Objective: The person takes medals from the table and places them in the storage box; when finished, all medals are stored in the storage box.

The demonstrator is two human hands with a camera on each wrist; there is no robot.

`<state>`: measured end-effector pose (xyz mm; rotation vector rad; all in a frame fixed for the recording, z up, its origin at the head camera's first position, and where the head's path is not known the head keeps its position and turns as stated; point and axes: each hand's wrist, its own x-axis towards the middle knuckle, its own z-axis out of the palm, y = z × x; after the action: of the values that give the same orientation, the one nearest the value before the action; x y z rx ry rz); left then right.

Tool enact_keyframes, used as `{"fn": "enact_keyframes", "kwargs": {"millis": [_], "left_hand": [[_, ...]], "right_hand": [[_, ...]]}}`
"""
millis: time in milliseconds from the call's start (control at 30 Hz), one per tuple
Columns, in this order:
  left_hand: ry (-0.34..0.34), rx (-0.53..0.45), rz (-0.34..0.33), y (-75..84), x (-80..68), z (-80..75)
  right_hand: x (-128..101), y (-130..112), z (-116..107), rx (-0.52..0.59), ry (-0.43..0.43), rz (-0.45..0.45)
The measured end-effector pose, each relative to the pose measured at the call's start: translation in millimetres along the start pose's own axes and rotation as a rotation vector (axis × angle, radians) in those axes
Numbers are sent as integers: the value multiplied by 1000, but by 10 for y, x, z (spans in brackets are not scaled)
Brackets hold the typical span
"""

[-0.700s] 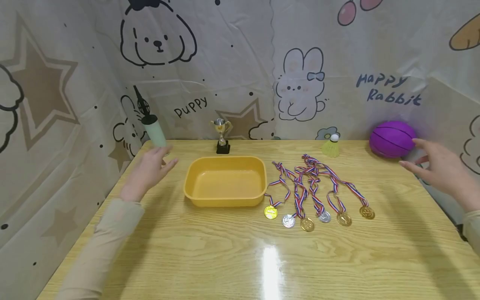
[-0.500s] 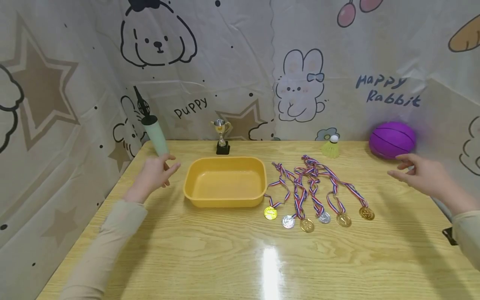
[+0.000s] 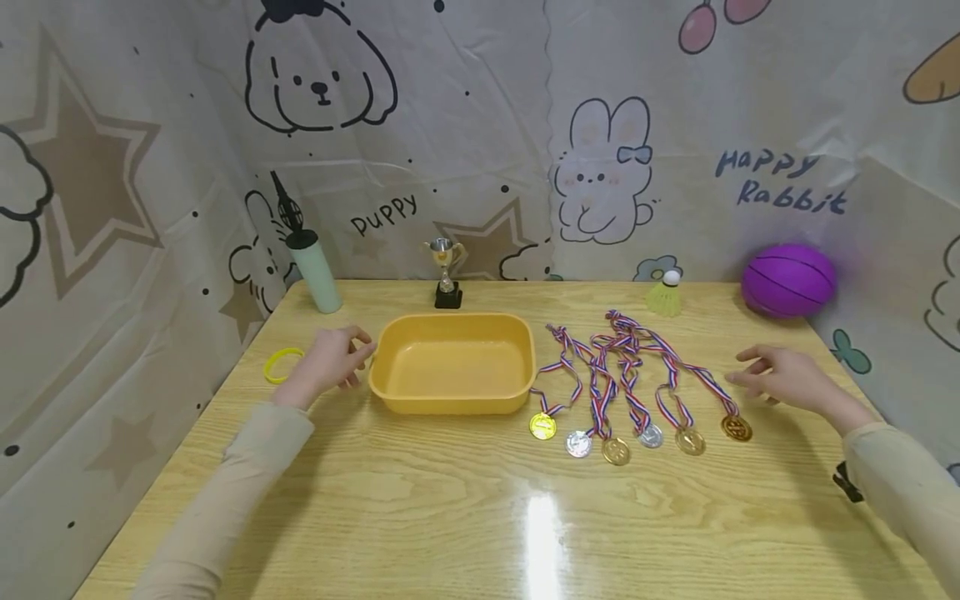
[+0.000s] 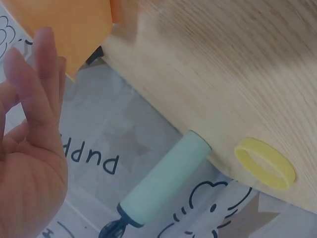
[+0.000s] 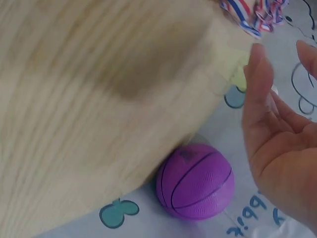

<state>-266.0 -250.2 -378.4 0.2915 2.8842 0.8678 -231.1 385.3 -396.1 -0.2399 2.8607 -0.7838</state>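
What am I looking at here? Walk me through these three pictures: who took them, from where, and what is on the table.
No machine here: a person wears three cameras. The wide picture comes from the head; the other two come from the wrists and look past each palm.

On the wooden table stand an empty yellow tray, a row of six medals on striped ribbons, a small trophy, a yellow shuttlecock, a purple ball, a pale green air pump and a yellow wristband.

The left hand is at the tray's left end; whether it touches is unclear. The right hand hovers just right of the medals. Neither has anything in its grip.
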Motion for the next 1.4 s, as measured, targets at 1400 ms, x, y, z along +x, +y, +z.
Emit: {"fn": "enact_keyframes", "kwargs": {"millis": [1400], "left_hand": [[-21, 71, -36, 45, 49, 122]], "right_hand": [[99, -2, 370, -50, 2, -16]]}}
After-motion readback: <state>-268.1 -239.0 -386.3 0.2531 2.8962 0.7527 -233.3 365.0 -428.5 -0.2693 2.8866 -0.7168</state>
